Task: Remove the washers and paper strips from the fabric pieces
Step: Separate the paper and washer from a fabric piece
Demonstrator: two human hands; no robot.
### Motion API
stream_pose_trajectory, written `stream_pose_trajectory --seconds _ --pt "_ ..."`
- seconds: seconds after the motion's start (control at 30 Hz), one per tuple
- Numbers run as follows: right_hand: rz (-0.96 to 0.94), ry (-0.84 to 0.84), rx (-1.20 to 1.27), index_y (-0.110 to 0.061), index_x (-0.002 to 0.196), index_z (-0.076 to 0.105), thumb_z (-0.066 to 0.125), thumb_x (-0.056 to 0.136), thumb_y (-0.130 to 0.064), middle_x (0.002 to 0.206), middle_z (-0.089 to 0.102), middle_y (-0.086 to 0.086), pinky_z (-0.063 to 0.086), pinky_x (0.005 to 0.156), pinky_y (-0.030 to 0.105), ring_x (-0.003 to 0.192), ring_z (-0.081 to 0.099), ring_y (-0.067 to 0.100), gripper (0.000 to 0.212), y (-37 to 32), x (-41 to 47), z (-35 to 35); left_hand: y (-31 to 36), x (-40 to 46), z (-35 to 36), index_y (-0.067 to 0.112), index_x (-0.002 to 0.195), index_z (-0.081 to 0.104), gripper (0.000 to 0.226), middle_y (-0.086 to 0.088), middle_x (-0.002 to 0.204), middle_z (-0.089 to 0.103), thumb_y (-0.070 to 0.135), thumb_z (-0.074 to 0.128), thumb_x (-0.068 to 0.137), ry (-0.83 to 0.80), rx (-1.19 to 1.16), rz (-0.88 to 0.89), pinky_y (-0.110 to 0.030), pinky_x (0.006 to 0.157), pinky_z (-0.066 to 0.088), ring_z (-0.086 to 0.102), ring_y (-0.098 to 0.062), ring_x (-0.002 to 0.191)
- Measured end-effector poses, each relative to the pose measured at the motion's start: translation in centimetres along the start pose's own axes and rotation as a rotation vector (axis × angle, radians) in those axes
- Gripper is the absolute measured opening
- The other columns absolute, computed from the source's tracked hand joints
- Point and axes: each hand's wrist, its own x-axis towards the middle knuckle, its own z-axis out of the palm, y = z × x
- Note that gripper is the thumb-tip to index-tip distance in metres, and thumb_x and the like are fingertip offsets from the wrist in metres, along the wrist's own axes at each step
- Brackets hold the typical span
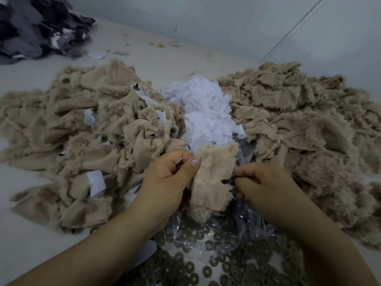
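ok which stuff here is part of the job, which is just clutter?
Job:
left hand
right hand
held fabric piece
left fabric pile
right fabric pile
paper strips
washers

Clutter:
dark grey fabric heap
orange scraps

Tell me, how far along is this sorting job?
Roughly midway, I'd guess. Done: the flat beige fabric pile on the right, the heap of white paper strips and the round grey metal washers near the person. In hand: the left hand and right hand hold one beige fabric piece. Left: the bunched beige pile on the left, paper still showing.
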Motion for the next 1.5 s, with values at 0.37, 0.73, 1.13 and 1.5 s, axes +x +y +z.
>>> stream_pose_trajectory --seconds 0.37,0.73,1.13,1.5 --pt "0.030 -0.089 0.600 -0.013 0.095 0.076 0.055 0.100 -0.011 0.099 0.072 0.029 0.049 0.083 0.074 0.100 0.057 0.064 0.022 0.2 0.0 2.6 0.3 -0.1 0.3 0.022 0.062 0.063 0.024 0.002 0.055 0.055 0.023 0.064 0.086 -0.065 -0.012 0.035 -0.021 0.055 0.045 0.051 -0.010 0.053" --pt "-0.001 0.036 0.728 -0.020 0.091 0.077 0.061 0.094 -0.009 0.094 0.077 0.015 0.056 0.087 0.062 0.099 0.067 0.049 0.020 0.6 0.2 4.1 0.3 0.0 0.1 0.014 0.075 0.068 0.016 -0.017 0.065 0.061 0.030 0.070 0.076 -0.038 0.077 0.053 -0.022 0.055 0.050 0.055 -0.011 0.057" --pt "0.005 0.176 0.708 -0.012 0.085 0.075 0.063 0.087 -0.007 0.084 0.068 0.032 0.050 0.060 0.047 0.065 0.055 0.031 0.013 0.1 -0.2 5.0 0.2 -0.2 0.3 0.011 0.074 0.068 0.015 -0.016 0.066 0.061 0.010 0.070 0.089 -0.005 0.206 0.085 -0.028 0.053 0.046 0.053 -0.014 0.058" --pt "-0.102 0.404 0.428 -0.027 0.045 0.056 0.068 0.068 -0.007 0.034 0.044 -0.012 0.026 0.034 0.012 0.032 0.034 0.003 0.033 -1.1 -0.9 4.7 0.2 -0.6 0.8 0.011 0.074 0.067 0.012 -0.010 0.067 0.063 0.011 0.072 0.086 -0.007 0.250 0.084 -0.031 0.055 0.050 0.057 -0.014 0.060"
